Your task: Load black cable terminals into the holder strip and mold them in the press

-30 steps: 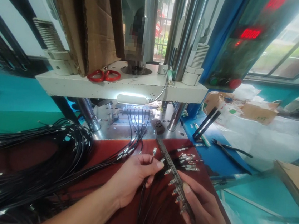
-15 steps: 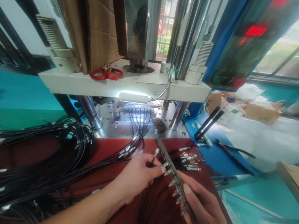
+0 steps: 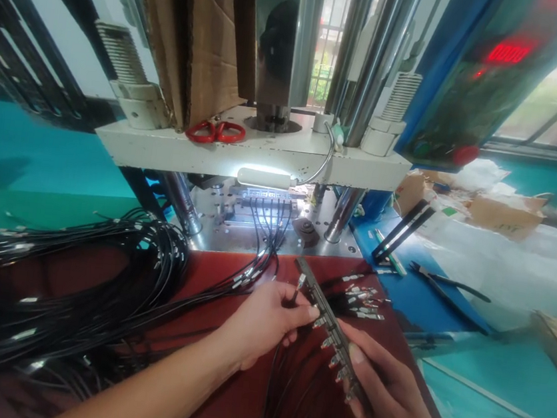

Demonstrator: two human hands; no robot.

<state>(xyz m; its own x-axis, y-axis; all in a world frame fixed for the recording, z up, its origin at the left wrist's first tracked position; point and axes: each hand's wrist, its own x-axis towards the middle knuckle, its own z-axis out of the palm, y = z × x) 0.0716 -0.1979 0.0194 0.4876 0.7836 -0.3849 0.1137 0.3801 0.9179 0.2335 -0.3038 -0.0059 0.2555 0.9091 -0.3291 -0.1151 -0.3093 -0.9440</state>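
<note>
In my right hand (image 3: 383, 389) I hold a long dark bar (image 3: 321, 299), tilted across the front of the bench, with fingers and thumb closed on its lower part. Several small metal connectors (image 3: 334, 360) sit along its left edge, black cables hanging below. My left hand (image 3: 265, 321) is closed in a pinch beside the bar, its thumb tip touching the edge. A black cable with a metal connector (image 3: 302, 281) sticks up between its fingers. The exact grip under the thumb is hidden.
Ahead stands a press with a white plate (image 3: 164, 149), a lamp (image 3: 264, 178) and cables in its lit fixture. Red-handled scissors (image 3: 215, 132) rest on the plate. Black cable coils (image 3: 152, 255) lie left; loose connector ends (image 3: 363, 300) and pliers (image 3: 445, 292) lie right.
The view has shifted slightly, so the press and bench appear farther right. Both hands keep nearly the same hold, with the left thumb still at the bar's edge.
</note>
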